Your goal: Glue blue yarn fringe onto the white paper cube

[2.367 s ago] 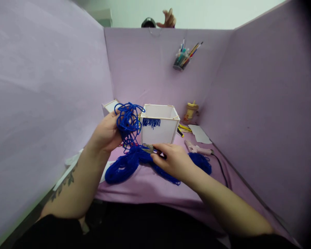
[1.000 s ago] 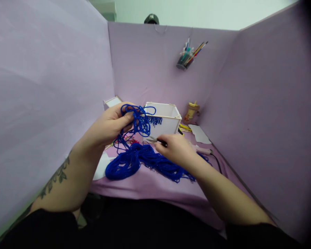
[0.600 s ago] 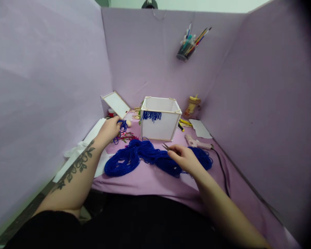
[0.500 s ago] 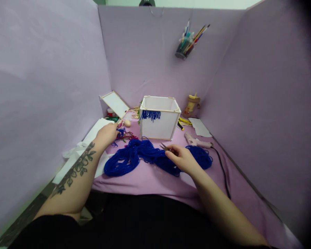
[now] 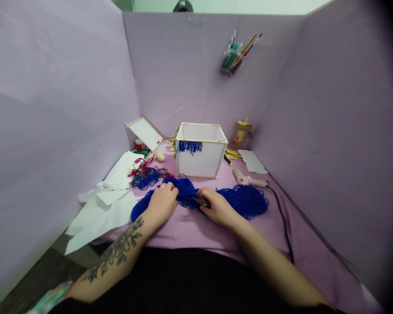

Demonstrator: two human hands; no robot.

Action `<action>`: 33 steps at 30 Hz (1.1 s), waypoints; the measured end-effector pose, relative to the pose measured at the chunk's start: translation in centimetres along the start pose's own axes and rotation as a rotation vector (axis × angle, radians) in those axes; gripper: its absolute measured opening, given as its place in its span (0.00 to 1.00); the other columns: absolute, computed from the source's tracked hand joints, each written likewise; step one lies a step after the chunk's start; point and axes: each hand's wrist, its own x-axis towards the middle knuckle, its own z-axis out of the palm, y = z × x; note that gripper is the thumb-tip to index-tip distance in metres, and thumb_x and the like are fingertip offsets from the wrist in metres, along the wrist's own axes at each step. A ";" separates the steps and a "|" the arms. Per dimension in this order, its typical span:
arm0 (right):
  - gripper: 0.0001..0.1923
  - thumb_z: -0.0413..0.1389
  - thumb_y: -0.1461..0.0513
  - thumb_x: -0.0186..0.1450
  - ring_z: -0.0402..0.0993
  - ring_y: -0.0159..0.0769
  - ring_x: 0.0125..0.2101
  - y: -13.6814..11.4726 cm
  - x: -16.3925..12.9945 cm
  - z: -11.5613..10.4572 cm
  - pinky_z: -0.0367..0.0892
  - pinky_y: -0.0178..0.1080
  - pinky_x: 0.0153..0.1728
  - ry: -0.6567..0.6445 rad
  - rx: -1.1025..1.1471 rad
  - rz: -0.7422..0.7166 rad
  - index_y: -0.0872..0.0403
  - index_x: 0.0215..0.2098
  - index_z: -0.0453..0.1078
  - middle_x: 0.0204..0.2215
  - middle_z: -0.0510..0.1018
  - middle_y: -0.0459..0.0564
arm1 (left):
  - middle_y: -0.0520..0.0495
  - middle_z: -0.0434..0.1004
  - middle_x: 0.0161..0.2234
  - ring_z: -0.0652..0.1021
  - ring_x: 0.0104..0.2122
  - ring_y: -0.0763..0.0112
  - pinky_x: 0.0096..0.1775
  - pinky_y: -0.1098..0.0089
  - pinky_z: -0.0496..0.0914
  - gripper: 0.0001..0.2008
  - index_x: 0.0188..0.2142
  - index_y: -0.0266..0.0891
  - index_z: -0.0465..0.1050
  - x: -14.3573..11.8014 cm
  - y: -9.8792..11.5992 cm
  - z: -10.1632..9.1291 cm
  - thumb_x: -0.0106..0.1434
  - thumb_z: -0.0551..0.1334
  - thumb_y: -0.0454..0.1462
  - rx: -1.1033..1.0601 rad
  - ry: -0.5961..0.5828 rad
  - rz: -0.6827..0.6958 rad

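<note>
A long, loose skein of blue yarn [image 5: 244, 200] stretches across the front of the table. My left hand [image 5: 163, 201] rests on its left part with fingers curled into the strands, closed on the yarn. In my right hand [image 5: 216, 206] is a small pair of scissors [image 5: 201, 200], its blades pointing left over the middle of the skein. Behind the skein stands an open white box [image 5: 199, 161] with wooden stick edges. Short blue yarn strands [image 5: 190, 147] hang from the upper left of its front face.
To the left lie a small blue yarn heap [image 5: 146, 178], magenta scraps [image 5: 144, 161] and white sheets [image 5: 98, 213]. A framed white panel [image 5: 146, 132] leans behind them. On the right are a pink glue gun [image 5: 249, 179] with its cord, and white paper [image 5: 253, 161]. A brush cup [image 5: 231, 64] hangs on the back wall.
My left hand has come from the small yarn heap on the left to the big blue skein. The right hand with the scissors has moved slightly left and down, closer to the yarn.
</note>
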 end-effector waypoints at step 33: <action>0.11 0.47 0.68 0.57 0.72 0.36 0.33 2.1 -2.2 -0.2 0.65 0.36 0.36 0.277 0.177 0.120 0.54 0.35 0.69 0.31 0.77 0.49 | 0.34 0.56 0.64 0.60 0.62 0.44 0.57 0.47 0.60 0.41 0.64 0.40 0.56 -4.4 -1.7 1.2 0.53 0.68 0.44 -0.095 0.006 -0.122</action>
